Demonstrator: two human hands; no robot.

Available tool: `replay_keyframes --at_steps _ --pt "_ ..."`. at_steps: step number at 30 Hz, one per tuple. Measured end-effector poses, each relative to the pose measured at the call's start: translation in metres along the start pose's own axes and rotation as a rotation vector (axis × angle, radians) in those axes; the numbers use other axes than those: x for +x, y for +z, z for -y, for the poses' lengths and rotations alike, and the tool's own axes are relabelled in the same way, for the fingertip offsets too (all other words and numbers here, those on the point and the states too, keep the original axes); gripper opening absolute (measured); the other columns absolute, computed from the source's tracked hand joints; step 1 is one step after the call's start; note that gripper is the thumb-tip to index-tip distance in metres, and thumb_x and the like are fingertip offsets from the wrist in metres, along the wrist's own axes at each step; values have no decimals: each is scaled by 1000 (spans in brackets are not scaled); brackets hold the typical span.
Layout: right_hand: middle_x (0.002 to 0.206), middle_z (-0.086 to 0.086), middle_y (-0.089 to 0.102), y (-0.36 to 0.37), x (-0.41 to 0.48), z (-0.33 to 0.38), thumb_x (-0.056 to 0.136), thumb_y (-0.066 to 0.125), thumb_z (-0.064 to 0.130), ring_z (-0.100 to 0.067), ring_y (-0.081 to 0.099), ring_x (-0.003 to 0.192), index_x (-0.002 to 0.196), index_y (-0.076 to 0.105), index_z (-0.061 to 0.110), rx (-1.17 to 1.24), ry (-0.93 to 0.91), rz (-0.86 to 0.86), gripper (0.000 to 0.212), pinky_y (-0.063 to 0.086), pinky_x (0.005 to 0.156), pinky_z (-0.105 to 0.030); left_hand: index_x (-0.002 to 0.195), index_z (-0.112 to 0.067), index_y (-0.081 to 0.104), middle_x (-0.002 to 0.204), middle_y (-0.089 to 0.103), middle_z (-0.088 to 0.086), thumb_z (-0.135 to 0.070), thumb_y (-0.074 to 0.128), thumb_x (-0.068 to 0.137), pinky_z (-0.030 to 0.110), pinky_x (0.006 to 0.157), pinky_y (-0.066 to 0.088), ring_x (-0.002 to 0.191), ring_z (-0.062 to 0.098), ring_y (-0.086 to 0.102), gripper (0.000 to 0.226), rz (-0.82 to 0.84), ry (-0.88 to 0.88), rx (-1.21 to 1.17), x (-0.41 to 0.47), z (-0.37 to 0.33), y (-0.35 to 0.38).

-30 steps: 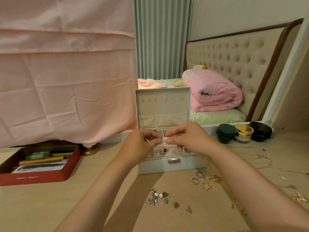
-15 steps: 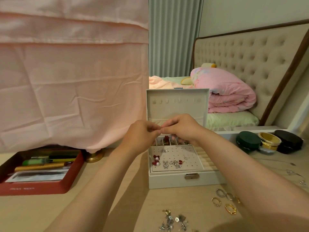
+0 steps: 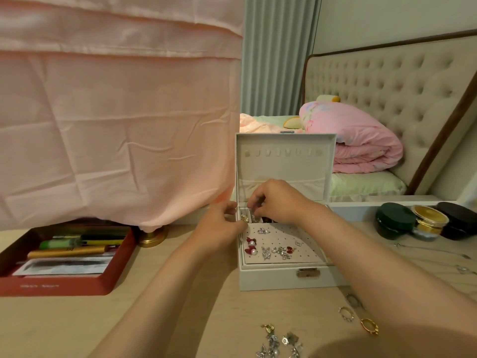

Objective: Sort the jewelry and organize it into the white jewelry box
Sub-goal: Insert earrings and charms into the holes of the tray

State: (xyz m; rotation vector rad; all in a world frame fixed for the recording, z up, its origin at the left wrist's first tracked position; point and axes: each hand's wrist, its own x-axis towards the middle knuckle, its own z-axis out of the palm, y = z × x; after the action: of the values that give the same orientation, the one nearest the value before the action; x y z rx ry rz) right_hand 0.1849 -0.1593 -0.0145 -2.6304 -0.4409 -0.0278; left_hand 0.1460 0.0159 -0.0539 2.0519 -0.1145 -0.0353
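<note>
The white jewelry box (image 3: 284, 279) stands open at the centre, lid upright. Its perforated pad holds red-and-pearl earrings (image 3: 250, 247) and silver earrings (image 3: 280, 251). My left hand (image 3: 219, 228) is at the box's back left corner, fingers pinched around a small gold earring (image 3: 244, 218). My right hand (image 3: 280, 200) curls down over the back compartments, and its fingertips are hidden among small pieces there. Loose rings (image 3: 347, 313), a gold ring (image 3: 369, 326) and a pile of silver earrings (image 3: 278, 343) lie on the table in front of the box.
A red tray (image 3: 59, 286) of pens and papers sits at the left, under a hanging pink cloth (image 3: 116, 112). A brass base (image 3: 152, 236) stands beside it. A green (image 3: 393, 220), a gold (image 3: 429, 220) and a black round container (image 3: 460, 218) stand at the right, with thin necklaces (image 3: 438, 254) below them.
Both hands have gone from holding a small piece in the air above the pad down and back to the rear compartments. The camera has come closer to the box.
</note>
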Motion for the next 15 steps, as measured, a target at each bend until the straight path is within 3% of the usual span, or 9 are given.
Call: replay_keyframes --at_steps 4,8,12,15 --pt "94 11 73 -7 -11 4 86 78 12 -6 67 90 94 79 26 37 13 -38 16 57 91 -35 141 -16 50 124 63 -5 -22 75 73 37 94 55 97 8 68 73 31 31 39 -6 -1 -1" --pt "93 14 73 -19 -47 16 87 76 15 1 66 85 93 80 26 61 -25 -102 12 56 87 -30 142 -20 43 122 55 -5 -24 70 87 26 82 45 94 8 59 62 -77 84 159 -25 -2 -2" --pt "91 15 73 -18 -101 32 86 77 20 11 59 66 94 80 30 91 -56 -18 13 45 68 -14 102 -24 51 92 57 -6 -26 68 87 29 69 43 74 8 53 23 -233 182 166 -60 -1 -5" --pt "89 15 73 -7 -136 40 85 79 23 7 62 76 95 80 31 63 -69 166 13 48 71 -13 85 -23 54 69 54 -10 -23 68 87 24 62 39 61 5 47 14 -214 275 103 -85 -3 -6"
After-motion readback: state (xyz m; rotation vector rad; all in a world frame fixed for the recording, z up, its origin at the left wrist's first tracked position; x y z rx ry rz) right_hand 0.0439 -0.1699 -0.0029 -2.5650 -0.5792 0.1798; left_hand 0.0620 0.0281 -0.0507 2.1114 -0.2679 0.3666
